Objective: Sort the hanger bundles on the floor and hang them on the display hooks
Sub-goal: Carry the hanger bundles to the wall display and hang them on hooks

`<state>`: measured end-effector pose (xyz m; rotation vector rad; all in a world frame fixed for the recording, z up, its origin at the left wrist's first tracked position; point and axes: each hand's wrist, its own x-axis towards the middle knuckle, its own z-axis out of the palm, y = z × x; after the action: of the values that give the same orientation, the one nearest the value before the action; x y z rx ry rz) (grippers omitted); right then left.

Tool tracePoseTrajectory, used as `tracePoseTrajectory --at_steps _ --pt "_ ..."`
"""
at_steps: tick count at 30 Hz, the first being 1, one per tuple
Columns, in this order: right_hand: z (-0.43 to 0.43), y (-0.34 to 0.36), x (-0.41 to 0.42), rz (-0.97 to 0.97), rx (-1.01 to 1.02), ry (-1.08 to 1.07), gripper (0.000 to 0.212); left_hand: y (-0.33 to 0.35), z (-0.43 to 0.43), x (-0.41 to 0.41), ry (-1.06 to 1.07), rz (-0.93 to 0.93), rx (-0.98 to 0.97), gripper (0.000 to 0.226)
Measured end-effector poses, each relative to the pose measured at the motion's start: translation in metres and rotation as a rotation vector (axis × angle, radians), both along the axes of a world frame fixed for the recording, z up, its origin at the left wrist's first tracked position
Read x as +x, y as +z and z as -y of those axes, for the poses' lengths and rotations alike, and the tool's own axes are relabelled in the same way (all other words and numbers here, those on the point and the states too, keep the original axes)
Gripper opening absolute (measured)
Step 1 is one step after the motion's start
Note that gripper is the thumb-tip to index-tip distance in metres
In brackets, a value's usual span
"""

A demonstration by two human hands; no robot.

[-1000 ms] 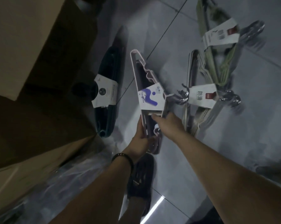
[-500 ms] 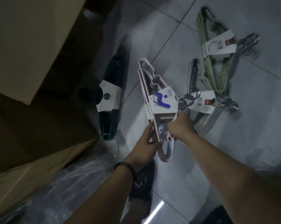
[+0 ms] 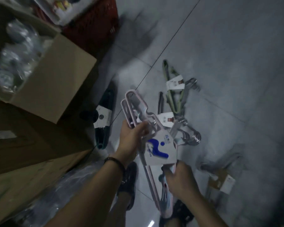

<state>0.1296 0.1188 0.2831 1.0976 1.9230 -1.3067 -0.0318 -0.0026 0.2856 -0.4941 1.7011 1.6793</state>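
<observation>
My left hand [image 3: 132, 138]: fingers curled round the upper arm of the pink hanger bundle [image 3: 150, 184]
My right hand [image 3: 179, 179]: gripping the same bundle just below its blue-printed label [image 3: 161, 151]
Pink bundle: held between my hands, above the tiled floor [image 3: 236, 63]
On the floor: dark green bundle [image 3: 103, 126] beside the cardboard box [image 3: 56, 89]; light green bundle [image 3: 172, 94] beyond

An open cardboard box [image 3: 56, 76] holds blurred plastic-wrapped goods [image 3: 15, 51], with a red plastic crate [image 3: 92, 25] behind it, a larger closed carton [image 3: 31, 141] under it and grey floor tiles [image 3: 228, 54] to its right.
</observation>
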Motion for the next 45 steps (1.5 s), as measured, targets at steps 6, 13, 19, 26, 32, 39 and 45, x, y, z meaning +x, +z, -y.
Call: tracePoseTrajectory --at_steps 6,13,19,26,32,39,45 --pt "-0.054 0.172 0.023 -0.009 -0.133 0.016 0.024 0.162 -0.049 0.032 -0.001 -0.102 -0.053 0.040" --pt "-0.127 0.455 0.070 0.026 0.001 0.232 0.046 0.374 -0.135 0.070 -0.237 -0.381 -0.067 0.034" --pt "-0.151 0.615 0.121 -0.415 0.514 -0.339 0.034 0.502 -0.208 0.130 -0.541 -0.633 0.042 0.023" --pt "-0.152 0.651 0.183 -0.536 0.844 -0.591 0.054 0.590 -0.257 0.209 -0.892 -0.755 0.339 0.020" --pt "-0.107 0.672 0.259 -0.558 1.063 -0.806 0.057 0.635 -0.252 0.271 -1.401 -0.604 0.776 0.056" --pt "-0.038 0.704 0.336 -0.423 1.260 -1.136 0.039 0.679 -0.246 0.342 -1.801 -0.484 0.997 0.062" --pt "0.021 0.732 0.422 -0.422 1.323 -1.361 0.011 0.731 -0.213 0.455 -1.827 -0.469 1.016 0.026"
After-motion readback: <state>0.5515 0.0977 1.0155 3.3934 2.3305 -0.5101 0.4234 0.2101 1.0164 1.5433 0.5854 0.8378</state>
